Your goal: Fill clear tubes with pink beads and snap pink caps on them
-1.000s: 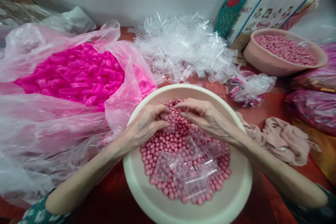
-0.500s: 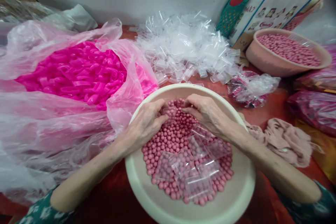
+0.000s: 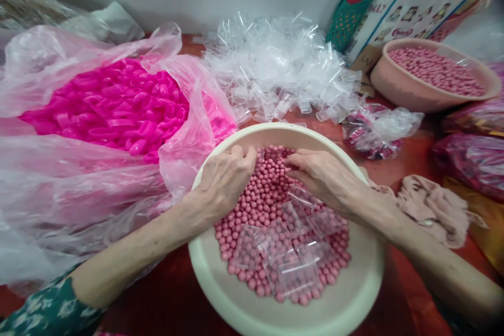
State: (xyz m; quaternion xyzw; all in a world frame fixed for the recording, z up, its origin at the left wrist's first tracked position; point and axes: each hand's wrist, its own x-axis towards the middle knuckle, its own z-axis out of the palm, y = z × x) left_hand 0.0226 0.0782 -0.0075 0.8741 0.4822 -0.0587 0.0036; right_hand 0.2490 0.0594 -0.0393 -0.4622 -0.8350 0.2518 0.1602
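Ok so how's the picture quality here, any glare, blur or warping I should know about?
Head view: soft even light, no hard shadows; glare glints off the clear plastic pieces and the pink bag; the edges bend and smear, so the tote bag and sleeve look blurry; the hands and beads in the bowl stay sharp.

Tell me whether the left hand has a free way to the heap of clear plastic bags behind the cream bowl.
Probably yes: the left hand rests inside the cream bowl, and nothing stands between its rim and the heap of clear plastic bags.

soft even light, mild glare on plastic, edges stretched, blurred.
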